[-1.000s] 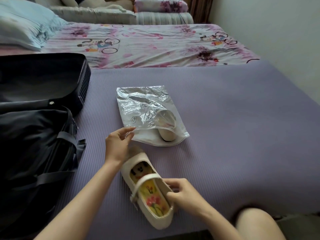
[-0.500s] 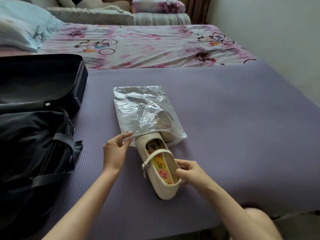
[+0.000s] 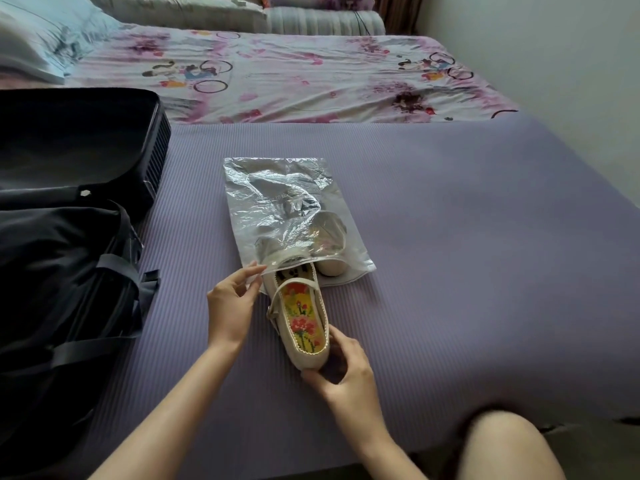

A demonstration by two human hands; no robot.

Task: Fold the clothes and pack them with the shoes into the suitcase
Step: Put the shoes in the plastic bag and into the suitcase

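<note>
A clear plastic bag lies on the purple mat. One cream shoe sits inside it, heel toward me. A second cream shoe with a flowered insole has its toe tucked into the bag's mouth. My left hand pinches the bag's upper lip and lifts it. My right hand grips the second shoe's heel from behind. The open black suitcase lies at the left, with dark straps across its near half.
Beyond the mat lies a flowered bed sheet with pillows at the far left. A white wall borders the right side. My bare knee shows at the bottom right, past the mat's front edge.
The second shoe has slid forward from near the mat's front edge until its toe entered the bag. My right hand shifted from the shoe's side to its heel; my left hand keeps holding the bag's lip.
</note>
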